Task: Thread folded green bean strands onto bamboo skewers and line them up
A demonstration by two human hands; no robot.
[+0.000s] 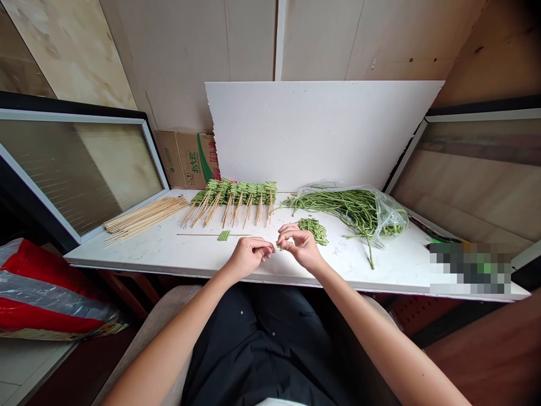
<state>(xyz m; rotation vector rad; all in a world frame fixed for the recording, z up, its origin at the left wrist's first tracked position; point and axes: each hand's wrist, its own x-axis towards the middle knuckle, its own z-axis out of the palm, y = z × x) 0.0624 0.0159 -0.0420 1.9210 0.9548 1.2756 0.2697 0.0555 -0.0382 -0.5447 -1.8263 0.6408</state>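
Observation:
In the head view my left hand [252, 254] is held just above the front of the white table, thumb and fingertips pinched together. What it holds, if anything, is too small to make out. Facing it closely, my right hand [301, 245] pinches a tiny greenish bit, seemingly a cut piece of long bean. Left of my hands, a bamboo skewer [198, 234] lies flat, with several short bean pieces [224, 235] side by side at it. Beside my right hand rests a heap of cut bean pieces [313, 230], partly hidden by the hand.
Loaded bean skewers [249, 194] are stacked at the back, sticks toward me. Bare skewers [146, 217] lie at left. Whole long beans [350, 206] spill from a clear plastic bag [386, 211] at right. A cardboard box [186, 160] and white board [321, 135] stand behind.

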